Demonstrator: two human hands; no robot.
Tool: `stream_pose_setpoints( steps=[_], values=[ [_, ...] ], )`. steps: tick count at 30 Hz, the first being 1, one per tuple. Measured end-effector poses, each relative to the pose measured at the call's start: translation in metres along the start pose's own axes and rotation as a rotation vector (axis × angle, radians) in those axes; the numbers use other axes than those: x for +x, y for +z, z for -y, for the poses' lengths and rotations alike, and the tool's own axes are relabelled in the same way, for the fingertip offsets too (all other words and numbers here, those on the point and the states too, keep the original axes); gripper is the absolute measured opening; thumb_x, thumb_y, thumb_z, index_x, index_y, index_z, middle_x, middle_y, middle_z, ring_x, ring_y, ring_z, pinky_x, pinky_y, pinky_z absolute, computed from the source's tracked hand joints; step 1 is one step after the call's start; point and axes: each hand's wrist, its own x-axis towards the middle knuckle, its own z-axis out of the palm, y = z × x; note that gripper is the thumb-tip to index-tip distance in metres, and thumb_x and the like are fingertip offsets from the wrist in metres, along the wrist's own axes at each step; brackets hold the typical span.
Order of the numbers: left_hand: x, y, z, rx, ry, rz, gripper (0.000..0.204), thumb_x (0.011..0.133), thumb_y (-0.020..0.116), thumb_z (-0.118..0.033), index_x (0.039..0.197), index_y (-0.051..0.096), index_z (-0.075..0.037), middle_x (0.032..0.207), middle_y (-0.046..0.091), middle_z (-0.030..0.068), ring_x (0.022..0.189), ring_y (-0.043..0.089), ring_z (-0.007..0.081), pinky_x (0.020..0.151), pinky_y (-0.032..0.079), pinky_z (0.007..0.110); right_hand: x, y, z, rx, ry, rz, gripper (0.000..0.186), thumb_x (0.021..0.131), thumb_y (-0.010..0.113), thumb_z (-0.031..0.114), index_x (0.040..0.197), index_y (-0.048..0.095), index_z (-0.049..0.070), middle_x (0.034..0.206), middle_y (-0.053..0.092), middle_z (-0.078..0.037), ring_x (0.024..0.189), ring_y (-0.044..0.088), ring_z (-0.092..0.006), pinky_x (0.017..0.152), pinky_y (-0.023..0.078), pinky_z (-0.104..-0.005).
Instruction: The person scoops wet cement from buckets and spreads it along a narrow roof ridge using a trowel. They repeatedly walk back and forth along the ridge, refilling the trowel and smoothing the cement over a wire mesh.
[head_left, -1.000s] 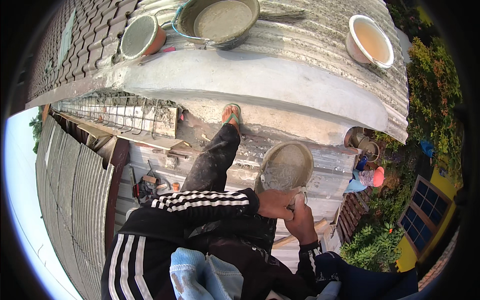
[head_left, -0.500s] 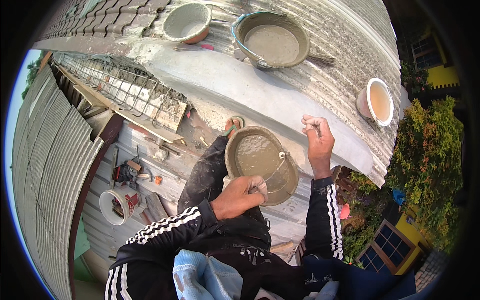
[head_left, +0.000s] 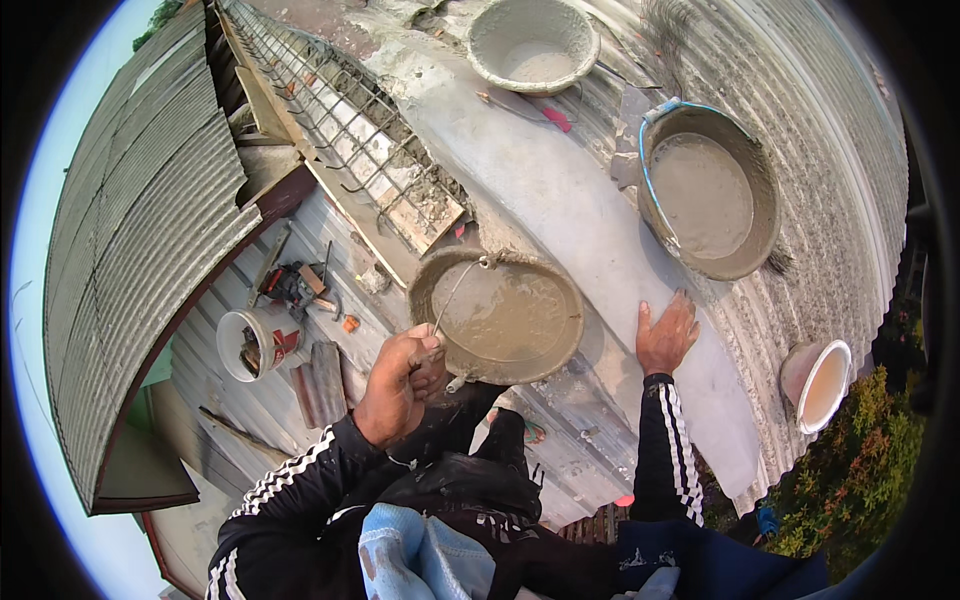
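Note:
My left hand (head_left: 405,385) is closed around the thin wire handle (head_left: 448,300) of a bucket (head_left: 570,325) caked with cement. Wet grey mortar (head_left: 510,310) fills much of that bucket, which hangs in front of my body and hides part of my legs. On the smooth cement ledge (head_left: 600,235), my right hand (head_left: 667,335) rests palm down with its fingers spread, holding nothing. Beyond my right hand, a larger mortar tub (head_left: 766,205) with a blue-covered handle sits on the corrugated roof.
A cement-coated basin (head_left: 483,45) stands at the far side. At right is a pail (head_left: 798,368) of cloudy liquid. To the left lie a rebar cage (head_left: 350,110) in formwork, a white bucket (head_left: 232,345) of tools and a dark power tool (head_left: 292,285). Trees (head_left: 850,450) show past the roof edge.
My right hand has gone from raised with curled fingers to flat on the ledge. The held bucket has turned and shifted slightly left. The view has swung, and my legs have changed position.

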Motion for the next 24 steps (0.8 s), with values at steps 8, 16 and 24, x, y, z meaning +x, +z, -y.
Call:
stream_pose_setpoints(
  steps=[8,16,24],
  values=[
    [0.038,-0.049,-0.056,-0.292,0.016,-0.377,0.035,0.095,0.052,-0.044,0.077,0.043,-0.015,0.057,0.03,-0.0061,0.049,0.027,0.0104,0.052,0.025,0.029,0.016,-0.026,0.007,0.038,-0.041,0.245,0.095,0.098,0.061,0.058,0.158,0.032,-0.009,0.161,0.038,-0.032,0.154,0.029,-0.0482,0.123,0.024,-0.0647],
    [0.039,-0.082,-0.091,-0.496,0.054,-0.648,0.04,0.091,0.056,-0.049,0.071,0.045,-0.016,0.053,0.032,-0.0044,0.045,0.032,0.0139,0.053,0.029,0.032,0.064,-0.067,0.036,0.022,0.089,0.689,0.122,0.083,0.075,0.069,0.157,0.026,-0.016,0.16,0.032,-0.04,0.153,0.026,-0.0529,0.125,0.022,-0.0639],
    [0.014,-0.099,-0.08,-0.684,0.049,-0.884,0.04,0.087,0.058,-0.05,0.069,0.044,-0.017,0.051,0.031,-0.004,0.044,0.031,0.015,0.051,0.027,0.033,0.106,-0.067,0.141,-0.132,0.1,0.785,0.14,0.08,0.08,0.068,0.159,0.003,-0.018,0.165,0.015,-0.043,0.157,0.016,-0.0537,0.126,0.026,-0.0577]
  ],
)
